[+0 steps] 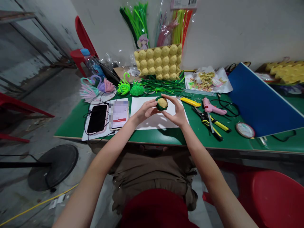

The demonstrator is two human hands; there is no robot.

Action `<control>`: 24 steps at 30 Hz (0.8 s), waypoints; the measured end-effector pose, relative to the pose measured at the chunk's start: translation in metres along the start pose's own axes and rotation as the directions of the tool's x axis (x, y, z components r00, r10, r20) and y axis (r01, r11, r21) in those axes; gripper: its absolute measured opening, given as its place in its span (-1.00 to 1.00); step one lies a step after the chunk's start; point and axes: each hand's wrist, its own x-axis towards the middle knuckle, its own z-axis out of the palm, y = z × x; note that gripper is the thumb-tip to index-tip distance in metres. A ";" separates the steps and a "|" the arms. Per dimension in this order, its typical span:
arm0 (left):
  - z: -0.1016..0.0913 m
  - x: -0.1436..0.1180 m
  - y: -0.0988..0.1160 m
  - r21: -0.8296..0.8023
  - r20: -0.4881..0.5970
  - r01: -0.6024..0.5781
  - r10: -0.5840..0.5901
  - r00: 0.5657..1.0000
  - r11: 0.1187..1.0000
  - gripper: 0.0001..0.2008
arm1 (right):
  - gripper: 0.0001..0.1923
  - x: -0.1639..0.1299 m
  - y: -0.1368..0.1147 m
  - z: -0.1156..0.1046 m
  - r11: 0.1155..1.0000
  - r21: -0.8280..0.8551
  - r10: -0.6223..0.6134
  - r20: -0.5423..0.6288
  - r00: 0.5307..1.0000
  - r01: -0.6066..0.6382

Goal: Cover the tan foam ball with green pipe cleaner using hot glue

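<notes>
1. A round yellow piece with a dark green rim (162,103) is held above the white sheet (163,122), midway along the table's (71,125) front edge.
2. Its yellow face points up at the camera; its outline is nearly round, its long axis unclear.
3. The left hand (149,109) grips its left side; the right hand (177,112) pinches it between thumb and forefinger.

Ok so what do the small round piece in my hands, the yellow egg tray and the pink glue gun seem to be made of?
Round piece: perhaps paper pulp, since its tan face looks matt and grainy; the dark green rim is too small to tell. Egg tray: probably moulded pulp, dull, with rounded bumps. Glue gun: likely hard plastic, smooth and evenly coloured.
</notes>
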 end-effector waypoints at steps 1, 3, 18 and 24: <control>-0.001 0.000 0.000 -0.007 0.010 0.011 -0.011 1.000 1.000 -0.47 | -0.45 0.000 0.000 0.000 1.000 0.016 -0.007 0.004 1.000 0.007; -0.002 0.000 0.001 -0.020 0.019 0.041 -0.041 0.999 0.999 -0.48 | -0.43 0.000 -0.001 0.001 0.999 0.040 -0.009 0.027 1.000 0.008; -0.008 0.003 -0.001 -0.119 -0.563 -0.080 -0.001 0.826 0.990 -0.75 | -0.61 0.086 0.052 -0.026 0.841 -0.304 0.414 -0.174 0.894 -0.448; -0.007 0.003 -0.001 -0.075 -0.593 -0.067 0.010 0.805 0.995 -0.76 | -0.68 0.149 0.092 0.018 0.688 -0.650 0.461 0.048 0.886 -0.323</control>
